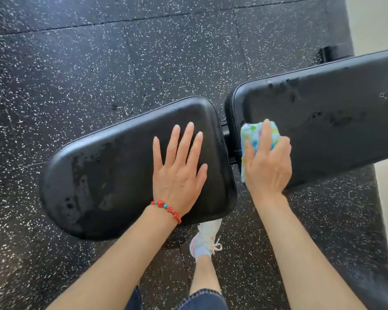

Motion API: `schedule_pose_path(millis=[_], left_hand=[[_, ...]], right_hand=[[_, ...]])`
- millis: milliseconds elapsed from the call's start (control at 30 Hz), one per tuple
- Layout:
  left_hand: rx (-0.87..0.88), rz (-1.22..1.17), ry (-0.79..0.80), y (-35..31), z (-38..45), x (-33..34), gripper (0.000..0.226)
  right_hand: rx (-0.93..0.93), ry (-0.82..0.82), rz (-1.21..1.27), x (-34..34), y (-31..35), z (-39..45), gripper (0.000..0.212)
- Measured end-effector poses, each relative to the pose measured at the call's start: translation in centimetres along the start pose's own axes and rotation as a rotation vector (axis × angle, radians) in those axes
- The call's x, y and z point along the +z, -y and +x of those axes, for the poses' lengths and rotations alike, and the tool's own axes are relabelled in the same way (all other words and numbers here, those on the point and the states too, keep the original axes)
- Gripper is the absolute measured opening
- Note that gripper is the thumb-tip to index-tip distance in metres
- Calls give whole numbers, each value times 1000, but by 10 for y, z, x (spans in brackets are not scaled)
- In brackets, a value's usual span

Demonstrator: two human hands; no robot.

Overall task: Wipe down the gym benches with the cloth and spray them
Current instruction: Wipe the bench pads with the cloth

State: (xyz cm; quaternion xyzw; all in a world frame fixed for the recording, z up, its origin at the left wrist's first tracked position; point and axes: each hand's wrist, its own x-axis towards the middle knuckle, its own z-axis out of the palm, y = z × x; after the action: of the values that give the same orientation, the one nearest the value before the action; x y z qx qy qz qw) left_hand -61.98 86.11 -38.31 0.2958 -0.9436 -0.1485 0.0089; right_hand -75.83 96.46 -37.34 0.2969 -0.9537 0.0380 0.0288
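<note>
The left hand (179, 173) lies flat, fingers spread, on the seat pad (112, 175). Just right of that pad, across the hinge gap, the right hand (267, 166) has its grip clamped on the patterned cloth (254, 136), pressing it against the back pad (334, 121), which looks perhaps damp in patches.
</note>
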Motion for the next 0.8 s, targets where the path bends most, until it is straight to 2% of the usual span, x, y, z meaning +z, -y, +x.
schedule_pose_path(millis=[233,433,600,800], left_hand=[[-54,89,-2,-8,11,20,57],[-97,63,-45,-19,14,13,55],[-142,43,-63,-45,25,11,56],[-148,43,-89,-63,44,19,54]], right_hand=[[-68,-73,-54,19,25,68,51],[-115,-42,50,10,-9,29,50],[-62,37,152,1,-43,-4,52],[-108,4,168,9,-34,53,49]])
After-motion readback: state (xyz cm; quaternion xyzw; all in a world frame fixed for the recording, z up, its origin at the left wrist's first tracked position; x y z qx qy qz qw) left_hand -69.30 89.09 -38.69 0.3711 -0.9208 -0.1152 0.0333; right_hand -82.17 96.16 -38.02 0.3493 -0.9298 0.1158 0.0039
